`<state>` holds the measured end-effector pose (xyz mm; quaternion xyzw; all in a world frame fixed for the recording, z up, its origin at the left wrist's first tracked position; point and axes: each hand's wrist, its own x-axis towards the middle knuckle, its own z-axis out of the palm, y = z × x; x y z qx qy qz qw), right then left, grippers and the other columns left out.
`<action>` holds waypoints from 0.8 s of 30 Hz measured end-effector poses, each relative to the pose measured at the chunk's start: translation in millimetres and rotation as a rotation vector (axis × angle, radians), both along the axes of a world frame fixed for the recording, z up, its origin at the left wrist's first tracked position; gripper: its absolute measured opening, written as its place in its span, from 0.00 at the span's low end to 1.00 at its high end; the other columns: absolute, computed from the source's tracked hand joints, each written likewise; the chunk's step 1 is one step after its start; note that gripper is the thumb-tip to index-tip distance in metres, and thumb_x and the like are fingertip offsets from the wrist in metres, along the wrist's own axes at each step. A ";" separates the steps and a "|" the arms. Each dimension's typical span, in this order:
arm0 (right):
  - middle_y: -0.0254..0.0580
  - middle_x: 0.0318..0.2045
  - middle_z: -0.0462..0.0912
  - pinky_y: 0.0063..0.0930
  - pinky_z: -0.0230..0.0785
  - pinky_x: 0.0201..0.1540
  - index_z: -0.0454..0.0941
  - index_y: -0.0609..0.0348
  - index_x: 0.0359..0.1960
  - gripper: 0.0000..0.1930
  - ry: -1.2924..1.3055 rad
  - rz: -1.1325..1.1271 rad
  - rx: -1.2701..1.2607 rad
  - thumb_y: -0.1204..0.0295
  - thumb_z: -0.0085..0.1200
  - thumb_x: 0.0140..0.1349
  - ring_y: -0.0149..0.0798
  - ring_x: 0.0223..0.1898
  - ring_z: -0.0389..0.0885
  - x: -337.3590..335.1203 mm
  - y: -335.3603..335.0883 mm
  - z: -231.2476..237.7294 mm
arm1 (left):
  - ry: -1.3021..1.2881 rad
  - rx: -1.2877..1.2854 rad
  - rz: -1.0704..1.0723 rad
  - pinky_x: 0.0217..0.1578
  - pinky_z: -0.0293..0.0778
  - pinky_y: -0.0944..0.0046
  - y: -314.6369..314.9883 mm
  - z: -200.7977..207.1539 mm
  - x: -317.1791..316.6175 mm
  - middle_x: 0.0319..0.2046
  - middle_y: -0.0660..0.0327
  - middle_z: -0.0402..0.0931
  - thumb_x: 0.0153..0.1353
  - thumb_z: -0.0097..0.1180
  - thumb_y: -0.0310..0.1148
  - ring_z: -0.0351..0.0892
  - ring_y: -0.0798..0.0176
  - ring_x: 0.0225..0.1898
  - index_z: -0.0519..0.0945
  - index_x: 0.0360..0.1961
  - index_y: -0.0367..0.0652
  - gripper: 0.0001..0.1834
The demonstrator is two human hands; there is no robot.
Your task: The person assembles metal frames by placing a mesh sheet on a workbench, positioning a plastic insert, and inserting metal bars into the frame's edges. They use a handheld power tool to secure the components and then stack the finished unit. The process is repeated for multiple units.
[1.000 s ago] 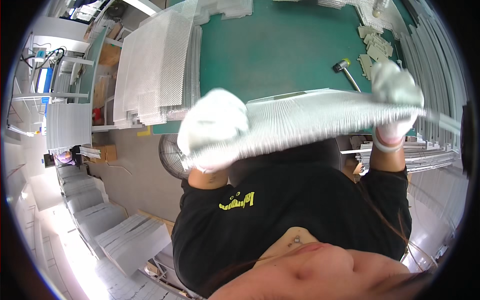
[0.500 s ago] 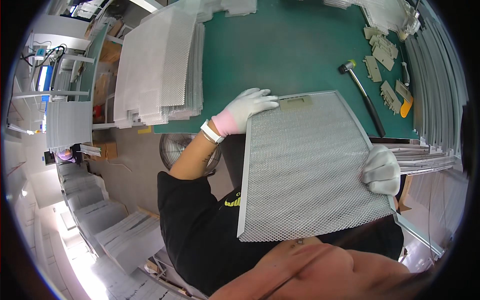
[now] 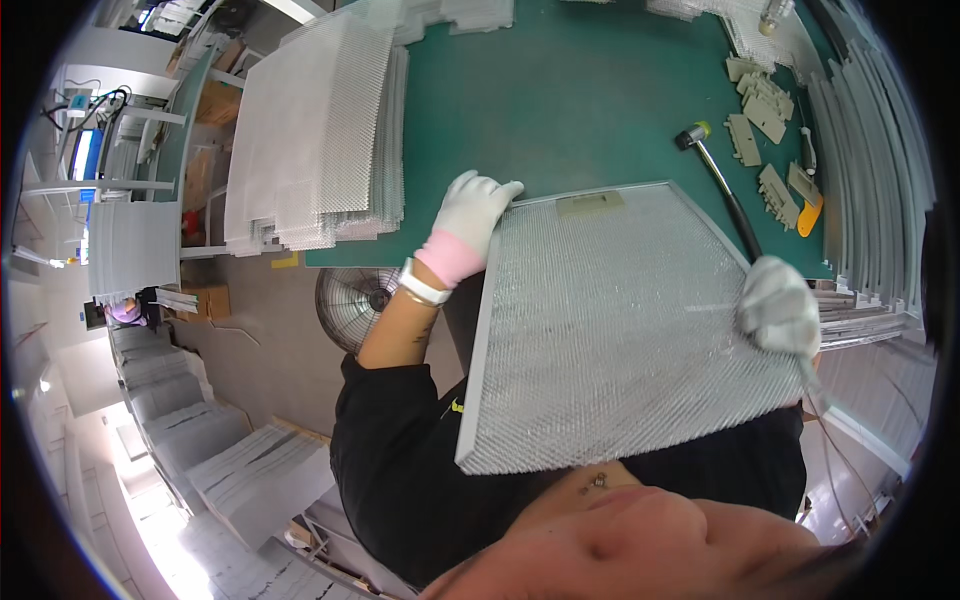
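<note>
A silver mesh filter panel (image 3: 630, 330) with a metal frame leans from the green table's near edge toward my body, a beige plastic plate (image 3: 590, 204) set in its far edge. My left hand (image 3: 470, 218), in a white glove with a pink cuff, grips the panel's far left corner. At the right edge, my gloved right hand (image 3: 780, 306) is closed around the panel's side; slight blur and the glove hide its fingertips. A mallet (image 3: 725, 190) with a black handle lies just beyond that hand.
Stacked mesh sheets (image 3: 315, 140) stand at the table's left. Beige plastic pieces (image 3: 765, 105) and an orange-handled tool (image 3: 810, 215) lie at the right, near grey metal strips (image 3: 870, 180). A floor fan (image 3: 350, 305) stands below the green table (image 3: 560, 90).
My left hand's fingers have drawn back left from the far edge to the corner. My right hand has moved up and right along the panel's side. The panel's near left corner has shifted left.
</note>
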<state>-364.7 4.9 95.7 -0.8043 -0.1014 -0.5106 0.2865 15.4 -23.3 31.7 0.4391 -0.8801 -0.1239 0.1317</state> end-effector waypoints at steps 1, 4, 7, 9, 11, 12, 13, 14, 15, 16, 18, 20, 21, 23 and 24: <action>0.41 0.23 0.76 0.27 0.62 0.18 0.71 0.57 0.19 0.21 -0.113 -0.072 0.038 0.56 0.40 0.65 0.31 0.19 0.75 1.3 -5.4 -6.7 | 0.102 0.122 -0.059 0.60 0.66 0.50 4.8 13.2 6.3 0.39 0.51 0.76 0.53 0.60 0.31 0.75 0.46 0.47 0.77 0.51 0.38 0.23; 0.38 0.30 0.77 0.31 0.69 0.30 0.76 0.56 0.37 0.16 -0.080 -0.579 0.171 0.55 0.51 0.70 0.35 0.31 0.77 21.1 0.6 25.8 | 0.624 0.307 -0.481 0.51 0.76 0.47 17.7 96.1 8.1 0.42 0.51 0.80 0.62 0.59 0.31 0.80 0.47 0.49 0.77 0.53 0.37 0.19; 0.37 0.27 0.72 0.32 0.61 0.30 0.74 0.59 0.34 0.14 -0.122 -0.597 0.353 0.60 0.56 0.67 0.35 0.27 0.67 25.0 -30.1 35.6 | 1.193 -0.146 -0.432 0.31 0.79 0.52 26.0 114.9 -29.5 0.33 0.54 0.79 0.66 0.60 0.38 0.81 0.53 0.33 0.79 0.41 0.38 0.13; 0.40 0.30 0.73 0.31 0.61 0.33 0.75 0.63 0.36 0.18 -0.215 -0.656 0.536 0.58 0.58 0.67 0.37 0.31 0.69 31.4 -41.6 34.3 | 1.206 -0.350 -0.290 0.27 0.77 0.58 11.6 117.3 -39.1 0.30 0.58 0.79 0.64 0.63 0.43 0.79 0.58 0.29 0.80 0.38 0.38 0.17; 0.42 0.32 0.74 0.32 0.62 0.34 0.76 0.65 0.39 0.20 -0.249 -0.651 0.604 0.55 0.58 0.67 0.39 0.34 0.70 37.8 -40.7 35.7 | 1.290 -0.390 -0.163 0.30 0.77 0.58 7.4 110.7 -27.5 0.29 0.60 0.78 0.63 0.64 0.45 0.78 0.60 0.29 0.79 0.37 0.38 0.18; 0.42 0.32 0.74 0.33 0.62 0.35 0.76 0.65 0.39 0.21 -0.202 -0.620 0.574 0.55 0.58 0.67 0.40 0.35 0.70 40.4 -38.2 39.6 | 1.332 -0.395 -0.121 0.30 0.77 0.58 5.8 108.8 -20.2 0.28 0.60 0.77 0.63 0.65 0.45 0.78 0.61 0.28 0.79 0.37 0.38 0.18; 0.42 0.33 0.74 0.34 0.62 0.36 0.77 0.65 0.40 0.21 -0.153 -0.586 0.541 0.54 0.58 0.67 0.40 0.35 0.71 43.3 -35.7 44.2 | 1.319 -0.363 -0.136 0.31 0.76 0.58 5.0 110.8 -15.3 0.29 0.59 0.78 0.64 0.64 0.43 0.78 0.60 0.28 0.79 0.37 0.38 0.17; 0.42 0.33 0.74 0.34 0.62 0.36 0.77 0.65 0.39 0.21 -0.192 -0.605 0.562 0.54 0.58 0.67 0.41 0.35 0.71 41.4 -40.6 37.9 | 1.300 -0.386 -0.152 0.32 0.76 0.58 7.3 107.4 -22.6 0.29 0.58 0.78 0.64 0.64 0.42 0.78 0.60 0.29 0.79 0.37 0.37 0.16; 0.41 0.33 0.74 0.34 0.62 0.36 0.77 0.64 0.39 0.21 -0.229 -0.625 0.588 0.54 0.58 0.67 0.41 0.35 0.71 38.9 -44.8 30.9 | 1.282 -0.409 -0.170 0.32 0.76 0.58 10.7 103.2 -36.6 0.29 0.58 0.78 0.64 0.64 0.41 0.78 0.60 0.29 0.79 0.37 0.37 0.16; 0.41 0.33 0.74 0.34 0.62 0.36 0.76 0.64 0.38 0.21 -0.303 -0.657 0.647 0.54 0.59 0.66 0.41 0.35 0.71 36.7 -54.7 26.6 | 1.258 -0.440 -0.188 0.33 0.76 0.59 13.0 104.6 -44.6 0.29 0.57 0.78 0.64 0.64 0.40 0.78 0.60 0.29 0.79 0.37 0.36 0.15; 0.42 0.34 0.76 0.33 0.65 0.41 0.76 0.65 0.39 0.22 -0.208 -0.637 0.566 0.53 0.61 0.65 0.38 0.37 0.73 28.4 -47.6 25.0 | 1.366 -0.435 -0.124 0.33 0.78 0.59 14.4 101.9 -43.7 0.32 0.50 0.81 0.55 0.62 0.22 0.81 0.56 0.31 0.81 0.35 0.31 0.07; 0.42 0.38 0.79 0.32 0.69 0.44 0.77 0.65 0.41 0.19 -0.177 -0.773 0.480 0.59 0.61 0.66 0.35 0.39 0.75 24.7 -46.6 19.6 | 1.396 -0.371 0.072 0.34 0.78 0.60 20.9 98.7 -44.9 0.34 0.50 0.82 0.53 0.62 0.21 0.82 0.56 0.32 0.81 0.35 0.31 0.07; 0.42 0.40 0.80 0.27 0.71 0.43 0.77 0.65 0.44 0.12 -0.277 -0.809 0.633 0.69 0.61 0.65 0.32 0.38 0.77 23.1 -43.9 4.5 | 1.291 -0.422 0.034 0.36 0.77 0.62 16.1 99.0 -39.7 0.35 0.51 0.82 0.52 0.59 0.17 0.82 0.59 0.35 0.81 0.35 0.31 0.08; 0.42 0.41 0.81 0.22 0.73 0.40 0.65 0.65 0.63 0.31 -0.371 -0.993 0.503 0.83 0.61 0.58 0.30 0.37 0.79 46.7 -44.1 32.4 | 1.247 -0.438 0.011 0.37 0.75 0.63 4.6 101.7 -36.1 0.35 0.53 0.82 0.52 0.58 0.17 0.81 0.60 0.36 0.82 0.35 0.32 0.08; 0.43 0.44 0.81 0.24 0.74 0.43 0.63 0.64 0.65 0.34 -0.380 -0.949 0.459 0.83 0.63 0.56 0.31 0.39 0.80 48.0 -44.7 41.4 | 1.227 -0.449 -0.004 0.38 0.75 0.64 1.0 104.2 -35.6 0.35 0.54 0.81 0.52 0.57 0.16 0.80 0.61 0.36 0.82 0.35 0.32 0.09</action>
